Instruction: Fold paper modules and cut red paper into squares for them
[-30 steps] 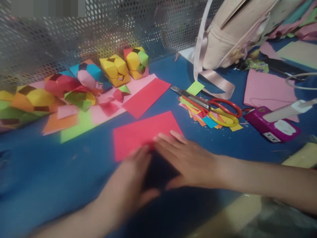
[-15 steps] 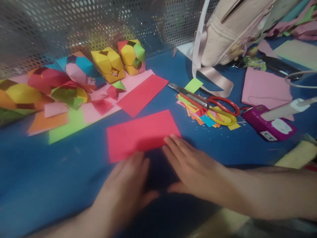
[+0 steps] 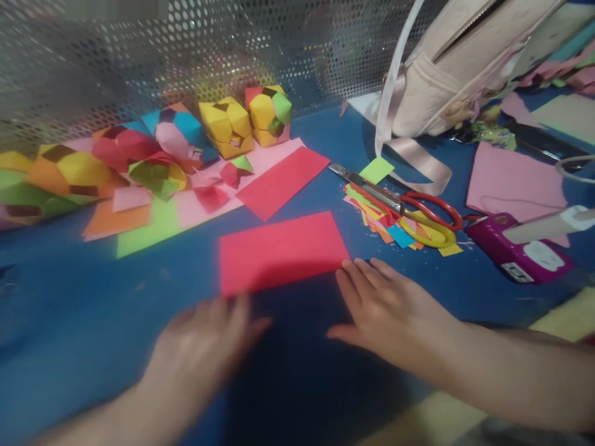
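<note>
A red paper rectangle lies flat on the blue table. My right hand rests flat, fingers stretched, with its fingertips at the paper's near right corner. My left hand is blurred, fingers spread flat on the table just below the paper's near left edge. Neither hand holds anything. A second red rectangle lies behind the first.
Folded paper cubes and coloured sheets line the perforated metal wall at the back left. Scissors lie on paper scraps at right, beside a purple box, pink paper and a beige bag.
Both hands have slid apart along the paper's near edge, the left hand going left and the right hand going right. The red paper stays flat.
</note>
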Demonstrator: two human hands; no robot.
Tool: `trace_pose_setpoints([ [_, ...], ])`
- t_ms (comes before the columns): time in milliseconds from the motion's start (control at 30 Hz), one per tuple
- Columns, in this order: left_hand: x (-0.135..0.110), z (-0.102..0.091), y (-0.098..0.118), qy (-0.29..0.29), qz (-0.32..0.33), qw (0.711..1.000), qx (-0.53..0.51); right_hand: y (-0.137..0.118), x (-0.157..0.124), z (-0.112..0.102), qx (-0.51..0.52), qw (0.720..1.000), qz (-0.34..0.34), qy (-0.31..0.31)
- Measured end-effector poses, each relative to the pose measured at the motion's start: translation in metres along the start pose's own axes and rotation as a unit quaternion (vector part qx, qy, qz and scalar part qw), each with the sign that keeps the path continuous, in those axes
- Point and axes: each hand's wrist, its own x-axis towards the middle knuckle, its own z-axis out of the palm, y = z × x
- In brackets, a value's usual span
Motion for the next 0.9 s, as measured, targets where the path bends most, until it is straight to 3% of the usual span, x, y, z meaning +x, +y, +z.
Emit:
trace_pose_setpoints([
  [133,0.023,-0.001,-0.014,0.014,0.005,1.000,-0.008,0.005,0.006,0.004,0.020,1.000,0.001,0.018],
  [300,0.049,0.016,-0.029,0.098,0.022,0.993,-0.054,0.003,0.013,0.010,0.050,0.995,-0.017,0.080],
  [533,0.049,0.036,-0.037,0.029,-0.023,0.995,-0.096,0.015,0.027,0.009,0.122,0.987,0.001,0.100],
  [667,0.049,0.034,-0.038,0.030,-0.026,0.995,-0.095,0.032,0.042,0.022,0.148,0.980,0.047,0.122],
  [900,0.050,0.034,-0.039,0.072,-0.031,0.994,-0.070,0.053,0.059,0.047,0.138,0.978,0.121,0.093],
])
